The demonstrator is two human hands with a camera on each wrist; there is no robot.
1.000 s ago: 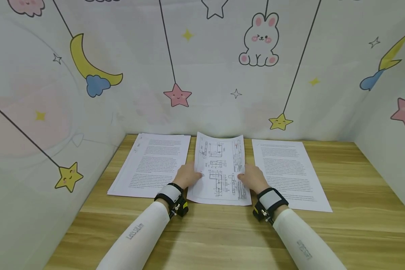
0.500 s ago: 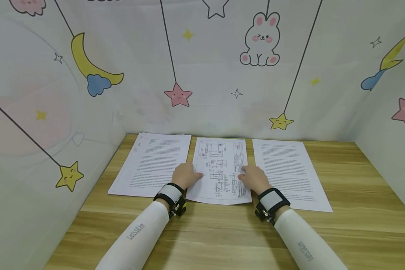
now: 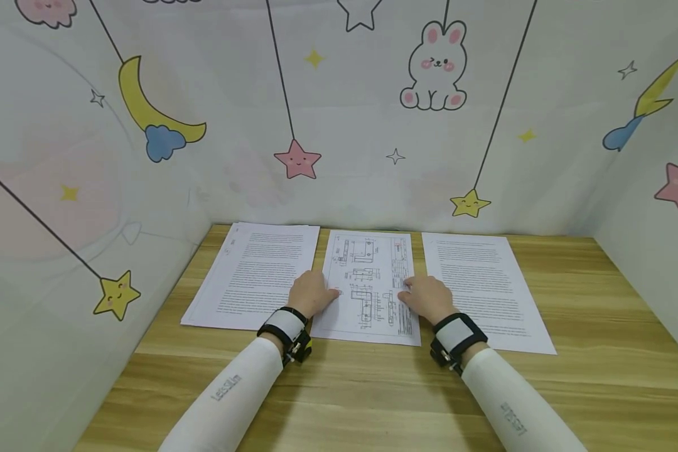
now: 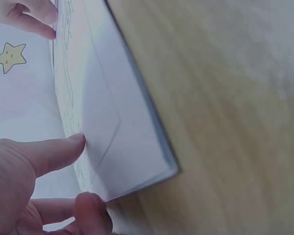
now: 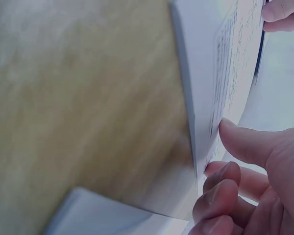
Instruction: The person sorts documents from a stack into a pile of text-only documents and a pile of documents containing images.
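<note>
A sheet with technical drawings [image 3: 381, 257] lies flat on the table between two text pages. In the left wrist view it tops a thin pile of paper [image 4: 134, 152]. My left hand [image 3: 311, 294] is at its left edge, the straight thumb touching the top face and the other fingers beside the rim. At the opposite edge, my right hand [image 3: 429, 298] rests its thumb and index fingertip on the margin. The right wrist view shows that thumb [image 5: 245, 142] on the paper and the remaining fingers loosely bent beside it.
To the left is a stack of text pages [image 3: 271, 270], slightly uneven at its edges. A text page [image 3: 477, 282] lies on the right, partly behind my right wrist. The wooden table [image 3: 367, 395] meets a printed fabric wall [image 3: 350, 125] at the back.
The drawing sheet, bowed up at its far edge a second ago, has come down flat. My right index finger now shows on the margin. Both hands stay nearly in place.
</note>
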